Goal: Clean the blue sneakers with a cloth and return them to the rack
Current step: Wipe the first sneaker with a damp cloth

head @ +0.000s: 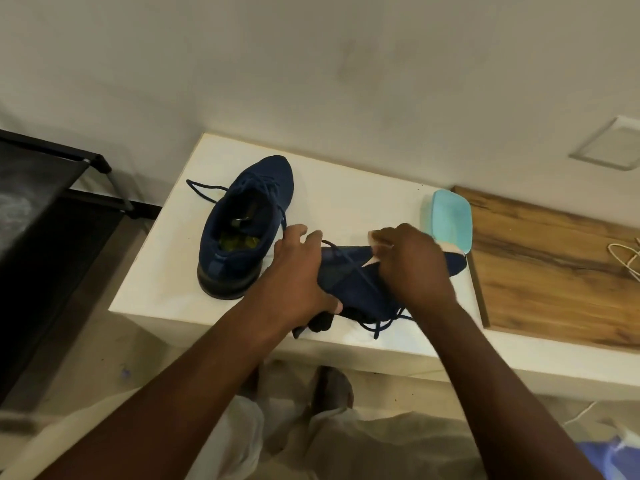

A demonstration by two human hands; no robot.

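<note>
Head view: my left hand clamps blue sneaker over bench; right hand pinches cloth. Best short firm strokes, laces clear.

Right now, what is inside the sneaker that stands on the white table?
Inside the standing sneaker, a dark insole and something yellow-green near the heel show. The toe end is covered by the upper, so I cannot see there.

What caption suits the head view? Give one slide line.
Left hand steadies one blue sneaker while right hand wipes it with a cloth; second sneaker waits.
</note>
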